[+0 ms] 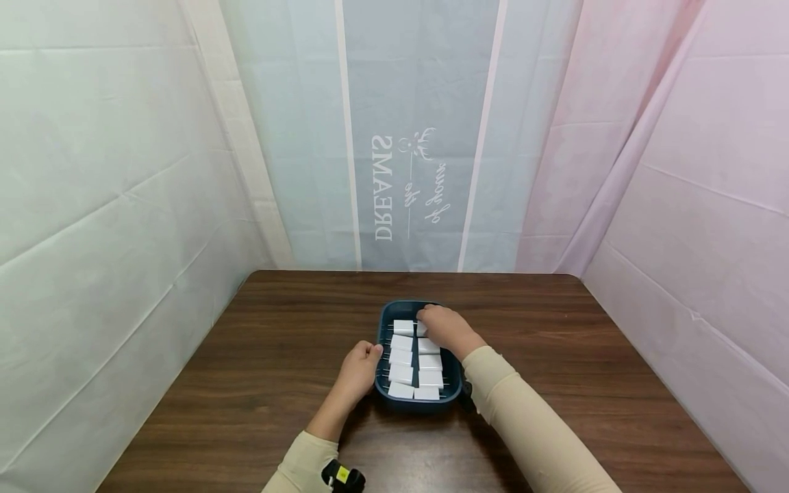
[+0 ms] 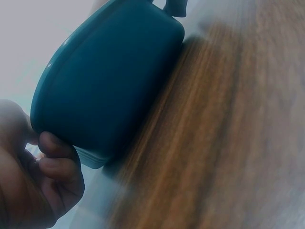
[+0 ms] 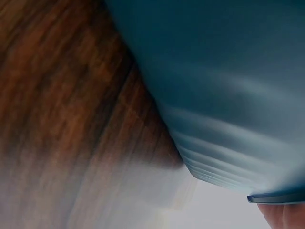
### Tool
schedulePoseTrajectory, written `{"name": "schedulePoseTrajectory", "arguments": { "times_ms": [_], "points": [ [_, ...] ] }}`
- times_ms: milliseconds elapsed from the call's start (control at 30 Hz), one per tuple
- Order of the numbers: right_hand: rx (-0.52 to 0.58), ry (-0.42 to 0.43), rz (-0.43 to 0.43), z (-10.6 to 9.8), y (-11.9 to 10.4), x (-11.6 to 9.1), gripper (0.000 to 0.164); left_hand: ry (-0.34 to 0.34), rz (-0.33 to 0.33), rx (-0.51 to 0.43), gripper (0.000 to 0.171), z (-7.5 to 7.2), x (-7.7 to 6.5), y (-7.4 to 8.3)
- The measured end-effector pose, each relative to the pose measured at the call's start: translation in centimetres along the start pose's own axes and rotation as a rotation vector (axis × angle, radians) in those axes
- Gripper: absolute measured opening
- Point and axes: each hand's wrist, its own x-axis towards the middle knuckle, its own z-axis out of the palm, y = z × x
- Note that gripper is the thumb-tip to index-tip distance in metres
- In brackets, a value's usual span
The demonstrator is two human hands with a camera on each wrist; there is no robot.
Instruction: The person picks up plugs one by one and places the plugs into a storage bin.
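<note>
A dark teal plastic basket (image 1: 419, 406) stands on the wooden table, holding two columns of white plug adapters (image 1: 401, 358) with thin metal prongs. My left hand (image 1: 359, 370) pinches the basket's left rim between thumb and curled fingers; the left wrist view shows this hand (image 2: 43, 176) against the basket wall (image 2: 109, 76). Over the far right part of the basket, my right hand (image 1: 448, 329) grips a white adapter (image 1: 421, 329) at the top of the right column, partly hidden by the fingers. The right wrist view shows mostly the basket's ribbed side (image 3: 228, 95), with a bit of finger (image 3: 286, 217) at the corner.
The brown wood-grain table (image 1: 277, 329) extends around the basket on all sides. Pale cloth hangs to the left and right, and a grey-blue printed curtain (image 1: 413, 103) hangs behind the table's back edge. A black wrist device (image 1: 343, 476) sits on the left sleeve.
</note>
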Motion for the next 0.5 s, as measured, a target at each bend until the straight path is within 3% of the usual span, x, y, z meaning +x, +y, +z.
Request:
{"name": "schedulePoseTrajectory", "arguments": {
  "times_ms": [500],
  "points": [
    [0.006,0.011,0.001,0.24,0.17,0.04,0.036,0.005,0.007,0.001,0.030,-0.04,0.07,-0.06]
  ]
}}
